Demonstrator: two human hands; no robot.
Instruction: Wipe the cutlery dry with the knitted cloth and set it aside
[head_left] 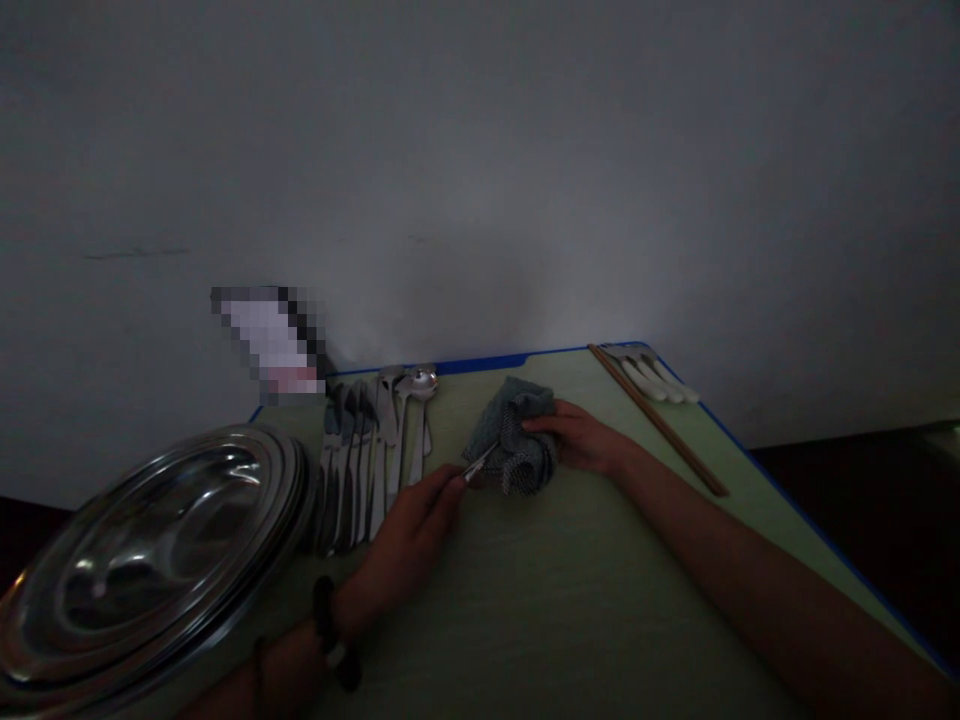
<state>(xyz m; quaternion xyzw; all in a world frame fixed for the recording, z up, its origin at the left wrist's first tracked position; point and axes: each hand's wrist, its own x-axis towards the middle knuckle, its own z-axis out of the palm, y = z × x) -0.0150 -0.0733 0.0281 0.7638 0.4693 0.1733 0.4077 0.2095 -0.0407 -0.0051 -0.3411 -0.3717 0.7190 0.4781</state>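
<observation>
My left hand (431,515) is closed on the handle of a slim piece of metal cutlery (475,468). Its other end is hidden in a grey-blue cloth (501,410) with a checked side, so its kind does not show. My right hand (576,435) grips the bunched cloth from the right, fingers wrapped into its folds. Left of my hands, several metal knives (349,450) lie in a row. Beside them are metal spoons (423,378), near the table's back edge.
Stacked shiny metal plates or trays (161,540) take up the table's left side. A pair of wooden chopsticks (660,420) and several white-handled forks (660,378) lie at the right. A pixelated upright object (270,340) leans by the wall. The green table (525,620) has a blue edge.
</observation>
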